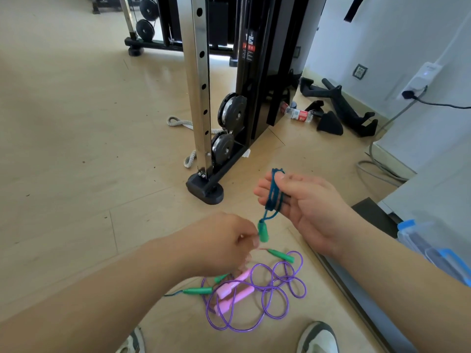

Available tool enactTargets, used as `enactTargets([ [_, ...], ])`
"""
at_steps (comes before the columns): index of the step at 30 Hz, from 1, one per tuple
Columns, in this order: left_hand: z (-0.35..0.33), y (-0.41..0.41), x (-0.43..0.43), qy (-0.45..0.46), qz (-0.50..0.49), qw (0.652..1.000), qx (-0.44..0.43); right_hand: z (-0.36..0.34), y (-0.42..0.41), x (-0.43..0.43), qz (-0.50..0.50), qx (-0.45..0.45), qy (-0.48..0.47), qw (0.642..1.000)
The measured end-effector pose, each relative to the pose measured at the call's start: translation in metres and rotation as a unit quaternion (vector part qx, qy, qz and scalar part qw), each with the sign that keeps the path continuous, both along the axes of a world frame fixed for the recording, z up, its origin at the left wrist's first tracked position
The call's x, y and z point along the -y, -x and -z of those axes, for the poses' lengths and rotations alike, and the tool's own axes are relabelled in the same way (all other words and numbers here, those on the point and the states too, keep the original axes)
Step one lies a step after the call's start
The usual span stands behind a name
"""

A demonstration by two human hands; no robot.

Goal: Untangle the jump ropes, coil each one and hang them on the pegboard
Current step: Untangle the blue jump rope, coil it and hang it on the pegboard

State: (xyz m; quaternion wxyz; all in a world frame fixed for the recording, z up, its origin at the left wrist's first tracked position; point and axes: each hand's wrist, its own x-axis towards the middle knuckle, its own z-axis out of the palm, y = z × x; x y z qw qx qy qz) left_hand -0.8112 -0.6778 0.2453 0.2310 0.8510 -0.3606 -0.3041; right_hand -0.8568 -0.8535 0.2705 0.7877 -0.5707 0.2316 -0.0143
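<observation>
Centre frame, your right hand [311,207] held dark teal cord [272,197] coiled round its fingers, thumb clamping; your left hand [221,243] pinched the green plastic handle [263,231]. A slack thumb could spill loops onto the purple rope [303,286].

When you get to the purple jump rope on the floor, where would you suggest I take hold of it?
Probably by the pink handles, coming from above. They are rigid and lie close together in the middle of the purple jump rope. Its loose loops sprawl around them and would likely drag or tighten if you pulled on the cord itself.
</observation>
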Motion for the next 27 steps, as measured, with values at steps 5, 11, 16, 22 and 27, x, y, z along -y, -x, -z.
enactTargets([
  [5,-0.023,0.004,0.004,0.126,-0.006,0.992,-0.008,0.012,0.003,0.002,-0.117,-0.034,0.283,0.951],
  [11,-0.027,-0.030,-0.007,0.254,-0.200,0.942,0.087,0.009,0.008,0.003,-0.180,0.017,0.208,0.961],
  [16,-0.019,-0.034,-0.009,0.256,-0.228,0.939,0.028,0.001,0.009,-0.001,-0.184,0.037,0.076,0.979],
  [22,0.001,-0.008,0.002,0.091,-0.132,0.987,-0.001,-0.006,0.005,-0.003,-0.073,0.041,-0.130,0.988],
  [27,-0.008,0.011,0.009,0.056,-0.011,0.998,0.008,0.018,0.001,0.010,-0.032,-0.021,0.155,0.987],
])
